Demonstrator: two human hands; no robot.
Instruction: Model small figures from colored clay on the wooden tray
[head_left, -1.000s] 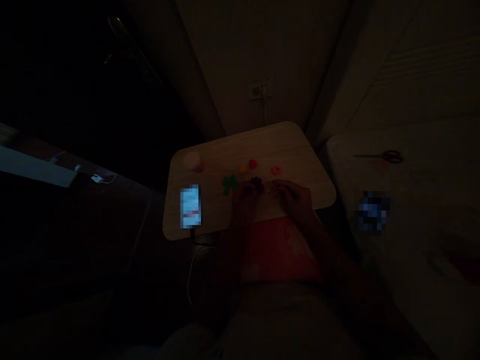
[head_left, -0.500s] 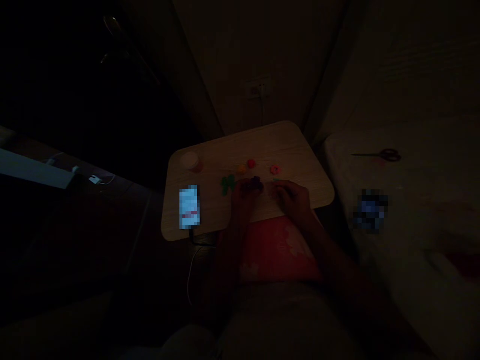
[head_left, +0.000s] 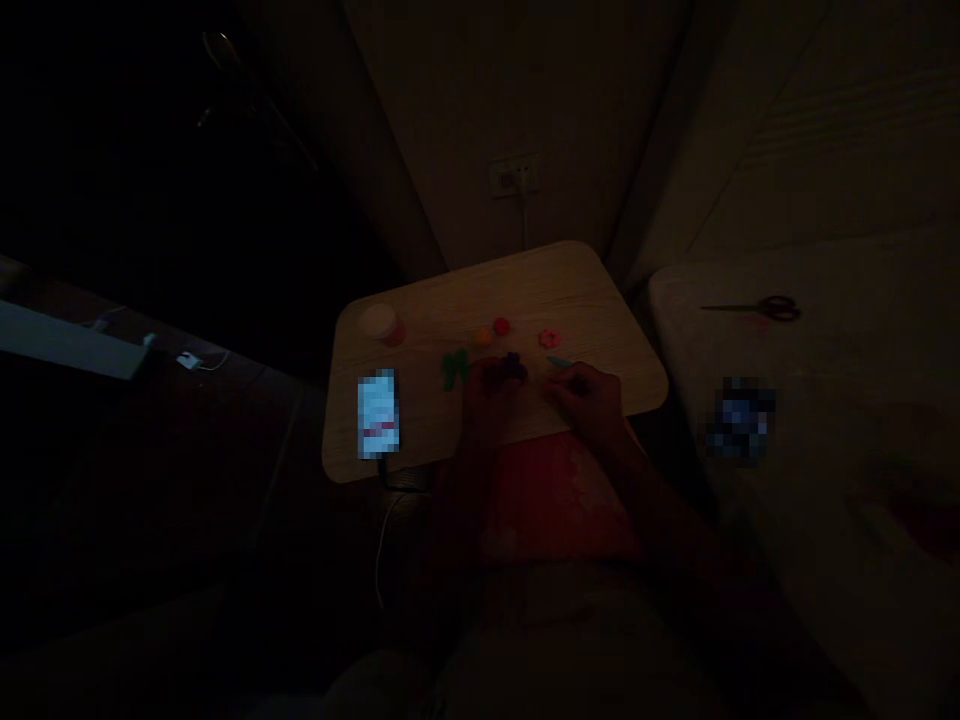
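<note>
The light is very dim. My left hand is closed at the near side of the small table, its fingers against a dark purple flower-like piece. My right hand is pinched together just to the right, and a teal pointed tool sticks out from it toward the left. Whether its fingertips hold anything else is too dark to tell. Beyond my hands lie a pink flower-shaped piece, a red round piece and a yellow-orange lump. A green leafy-looking piece lies left of my left hand.
On the wooden table stand a pale-lidded tub and a lit phone with a cable. Scissors and a blurred dark item lie on the pale surface at right. A wall socket is behind.
The teal tool shows broader beside my right hand than before. Both hands stay in nearly the same places, and the pieces on the table have not visibly moved.
</note>
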